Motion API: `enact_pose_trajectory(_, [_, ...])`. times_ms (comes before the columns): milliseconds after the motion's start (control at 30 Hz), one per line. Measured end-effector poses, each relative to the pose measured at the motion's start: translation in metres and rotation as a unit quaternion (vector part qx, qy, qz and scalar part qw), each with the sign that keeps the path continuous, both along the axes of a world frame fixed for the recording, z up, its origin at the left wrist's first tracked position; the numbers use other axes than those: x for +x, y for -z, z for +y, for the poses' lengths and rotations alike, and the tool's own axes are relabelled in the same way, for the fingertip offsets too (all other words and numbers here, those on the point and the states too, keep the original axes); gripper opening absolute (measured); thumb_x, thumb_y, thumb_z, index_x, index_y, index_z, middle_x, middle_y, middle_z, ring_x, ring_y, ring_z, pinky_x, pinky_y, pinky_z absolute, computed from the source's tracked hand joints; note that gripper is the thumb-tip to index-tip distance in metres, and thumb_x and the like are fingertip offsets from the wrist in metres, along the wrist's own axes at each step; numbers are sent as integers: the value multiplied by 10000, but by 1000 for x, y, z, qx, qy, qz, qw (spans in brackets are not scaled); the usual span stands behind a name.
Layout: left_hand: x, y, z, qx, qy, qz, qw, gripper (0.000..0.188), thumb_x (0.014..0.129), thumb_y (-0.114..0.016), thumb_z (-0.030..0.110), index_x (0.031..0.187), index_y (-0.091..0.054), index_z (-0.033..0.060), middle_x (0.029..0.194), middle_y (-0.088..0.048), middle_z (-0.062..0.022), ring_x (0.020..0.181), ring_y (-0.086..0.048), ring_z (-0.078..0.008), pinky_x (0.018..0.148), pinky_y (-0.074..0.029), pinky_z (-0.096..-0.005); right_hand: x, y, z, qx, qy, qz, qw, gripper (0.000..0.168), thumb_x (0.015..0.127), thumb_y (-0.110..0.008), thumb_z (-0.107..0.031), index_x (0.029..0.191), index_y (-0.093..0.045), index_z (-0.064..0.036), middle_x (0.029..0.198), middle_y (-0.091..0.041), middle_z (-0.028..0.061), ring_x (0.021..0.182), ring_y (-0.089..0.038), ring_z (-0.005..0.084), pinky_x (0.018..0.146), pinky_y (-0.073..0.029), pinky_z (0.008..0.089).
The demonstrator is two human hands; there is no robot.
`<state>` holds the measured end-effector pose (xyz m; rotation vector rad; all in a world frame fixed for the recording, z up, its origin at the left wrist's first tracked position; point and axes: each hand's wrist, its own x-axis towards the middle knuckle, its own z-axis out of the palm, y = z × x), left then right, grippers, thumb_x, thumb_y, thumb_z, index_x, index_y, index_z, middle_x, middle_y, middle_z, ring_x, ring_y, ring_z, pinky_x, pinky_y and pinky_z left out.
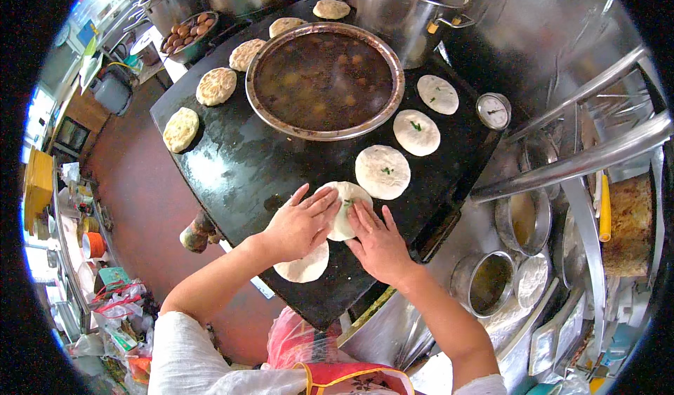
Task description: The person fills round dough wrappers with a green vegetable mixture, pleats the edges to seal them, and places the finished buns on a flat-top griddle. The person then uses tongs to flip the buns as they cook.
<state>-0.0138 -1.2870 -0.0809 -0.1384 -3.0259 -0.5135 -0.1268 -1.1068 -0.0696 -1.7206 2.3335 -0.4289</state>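
On a dark flat griddle (pixel 237 184), my left hand (pixel 300 226) and my right hand (pixel 379 242) rest with spread fingers on a pale round dough flatbread (pixel 343 226) with a green fleck. Another pale dough round (pixel 305 266) lies partly under my left hand. Up the right side lie a dough round (pixel 383 172), a second one (pixel 416 132) and a third (pixel 438 95), each with green bits on top. Browned flatbreads, among them one at the left edge (pixel 181 130) and one above it (pixel 216 86), curve along the far left side.
A wide metal pan of dark broth (pixel 397 87) stands mid-griddle, a tall steel pot (pixel 389 26) behind it. A dial thermometer (pixel 494 111) sits at the right edge, near steel rails (pixel 579 158). A pot of liquid (pixel 511 274) and a bowl of white powder (pixel 532 282) stand lower right.
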Motion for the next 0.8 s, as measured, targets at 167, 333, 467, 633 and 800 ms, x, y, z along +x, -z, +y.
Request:
enact_pose_trajectory(167, [12, -7, -2, 4, 21, 26, 999, 406, 840, -468, 208, 1201, -496, 26, 1301, -443, -128, 1256, -366, -245, 1061, -190, -499, 13, -3, 6, -36, 31, 42, 998, 455, 883, -459, -222, 1276, -405, 2, 1347, -373, 161, 1260, -357, 256, 1060, -152, 504])
enact_pose_trajectory(333, [34, -11, -10, 129, -38, 31, 990, 365, 850, -457, 159, 1187, -510, 29, 1267, -468, -160, 1219, -403, -283, 1051, -204, -510, 25, -17, 3, -33, 30, 21, 999, 418, 880, -456, -210, 1232, -452, 16, 1300, -425, 174, 1201, -415, 280, 1048, -165, 520])
enact_pose_trajectory(467, [90, -13, 12, 53, -61, 6, 997, 449, 826, -458, 178, 1252, -445, 40, 1344, -388, -157, 1282, -320, -288, 1070, -175, -486, 74, -6, 4, -73, -77, 7, 994, 442, 875, -473, -244, 1232, -458, 17, 1314, -423, 154, 1267, -340, 256, 1047, -189, 502])
enact_pose_trajectory(633, [129, -6, 31, 44, -74, -12, 996, 488, 834, -452, 245, 1284, -418, 59, 1377, -351, -140, 1315, -267, -264, 1081, -120, -493, 99, -7, 9, -54, -78, -11, 995, 483, 872, -469, -240, 1274, -412, 20, 1320, -410, 168, 1276, -333, 253, 1065, -166, 487])
enact_pose_trajectory(800, [129, 10, 33, 53, -105, -26, 993, 444, 892, -390, 232, 1297, -401, 51, 1373, -357, -136, 1314, -267, -253, 1083, -89, -495, 89, 12, -5, 26, -68, -35, 997, 434, 904, -411, -244, 1272, -427, -12, 1310, -433, 142, 1259, -356, 222, 1067, -161, 479])
